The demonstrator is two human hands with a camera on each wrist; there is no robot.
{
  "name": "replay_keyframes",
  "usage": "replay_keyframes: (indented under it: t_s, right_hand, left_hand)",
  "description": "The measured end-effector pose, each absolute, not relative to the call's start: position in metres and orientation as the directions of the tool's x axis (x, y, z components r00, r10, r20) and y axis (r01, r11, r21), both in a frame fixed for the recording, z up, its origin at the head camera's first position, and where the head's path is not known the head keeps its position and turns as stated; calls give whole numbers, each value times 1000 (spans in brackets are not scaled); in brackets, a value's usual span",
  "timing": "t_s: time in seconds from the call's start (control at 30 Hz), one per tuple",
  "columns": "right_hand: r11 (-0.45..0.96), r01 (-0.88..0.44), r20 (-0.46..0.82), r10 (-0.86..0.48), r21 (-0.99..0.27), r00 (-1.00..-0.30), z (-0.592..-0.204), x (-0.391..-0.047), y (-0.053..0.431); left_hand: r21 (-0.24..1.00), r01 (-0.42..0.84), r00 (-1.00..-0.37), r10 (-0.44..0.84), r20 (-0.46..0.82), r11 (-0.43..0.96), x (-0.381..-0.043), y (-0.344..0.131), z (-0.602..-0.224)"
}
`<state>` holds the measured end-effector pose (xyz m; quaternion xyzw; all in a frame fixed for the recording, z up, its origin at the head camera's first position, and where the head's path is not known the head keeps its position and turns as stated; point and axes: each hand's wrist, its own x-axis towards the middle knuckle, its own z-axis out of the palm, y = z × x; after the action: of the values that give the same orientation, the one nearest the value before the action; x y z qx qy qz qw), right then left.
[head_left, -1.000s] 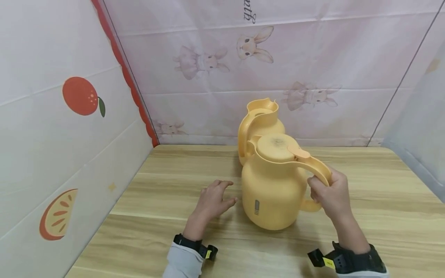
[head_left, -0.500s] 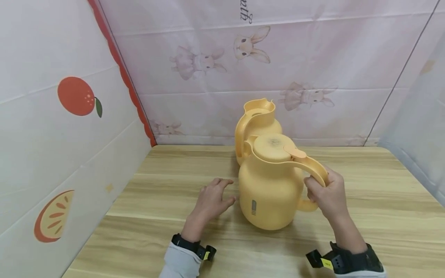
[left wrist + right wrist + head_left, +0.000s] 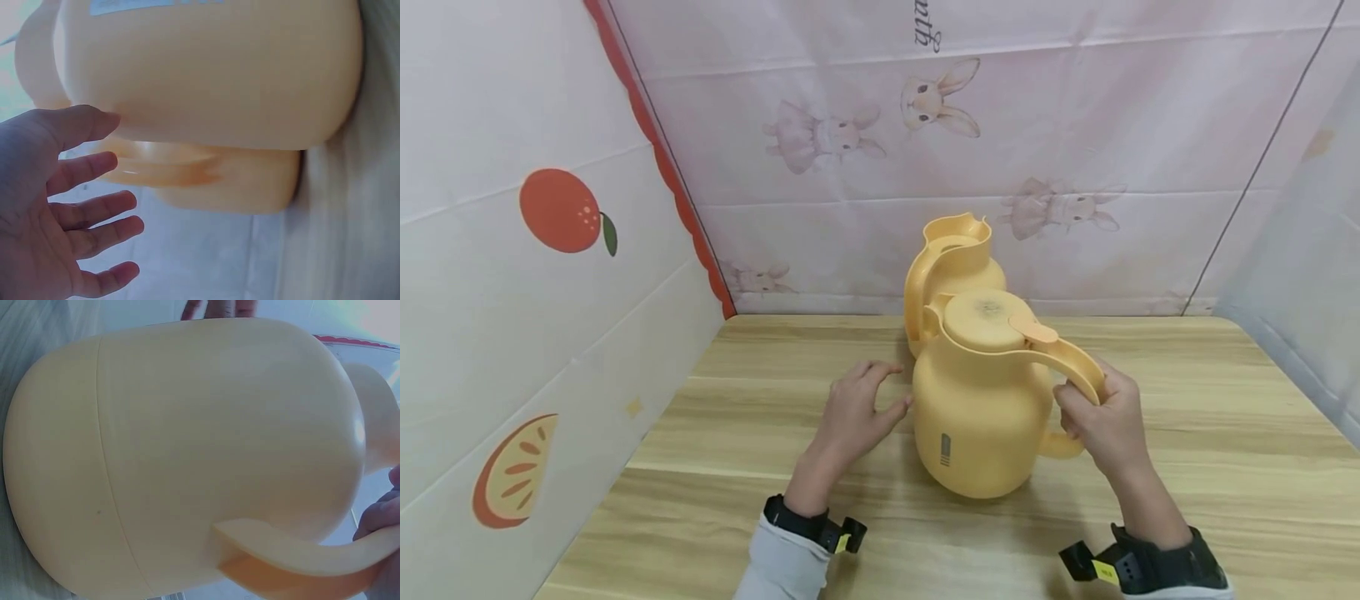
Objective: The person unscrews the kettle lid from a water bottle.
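A yellow thermos jug (image 3: 981, 425) with a round lid and a dark label stands upright on the wooden table. My right hand (image 3: 1105, 417) grips its handle from the right side. On the other side, my left hand (image 3: 856, 412) is held with fingers spread and slightly bent. In the left wrist view, the thumb (image 3: 84, 125) is right by the jug's wall; whether it touches, I cannot tell. Behind stands a second yellow jug (image 3: 958, 267), partly hidden by the front one, its handle toward the left. In the right wrist view the front jug's body (image 3: 206, 437) fills most of the picture.
The wooden tabletop (image 3: 715, 467) spreads around both jugs. At the back hangs a pink cloth (image 3: 850, 242) printed with rabbits, close behind the rear jug. A white sheet (image 3: 467, 317) with fruit prints borders the left side, and a pale sheet (image 3: 1307, 275) the right.
My left hand has risen a little in the head view and come closer to the front jug's side. My right hand keeps its grip on the handle. The whole scene has shifted slightly left.
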<state>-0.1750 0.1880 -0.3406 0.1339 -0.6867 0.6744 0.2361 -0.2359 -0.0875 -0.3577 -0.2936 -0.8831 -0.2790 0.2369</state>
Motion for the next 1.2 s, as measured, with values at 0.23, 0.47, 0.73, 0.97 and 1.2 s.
replay_keyframes:
  t_s: [0.23, 0.47, 0.73, 0.97, 1.2]
  right_hand:
    - [95, -515, 521, 42, -852, -853, -340, -175, 194]
    - [236, -480, 473, -89, -845, -876, -337, -174, 205]
    - [387, -493, 420, -261, -780, -869, -329, -169, 219]
    - [509, -484, 424, -238, -712, -874, -326, -165, 224]
    - [518, -520, 476, -228, -679, -849, -327, -166, 221]
  left_hand:
    - [373, 700, -663, 360, 656, 609, -232, -81, -339]
    - [328, 751, -585, 346, 734, 573, -226, -74, -319]
    - [296, 808, -510, 352, 785, 509, -223, -64, -300]
    - [262, 853, -446, 370, 815, 451, -220, -51, -287]
    - [214, 868, -415, 419, 808, 447, -222, -39, -279]
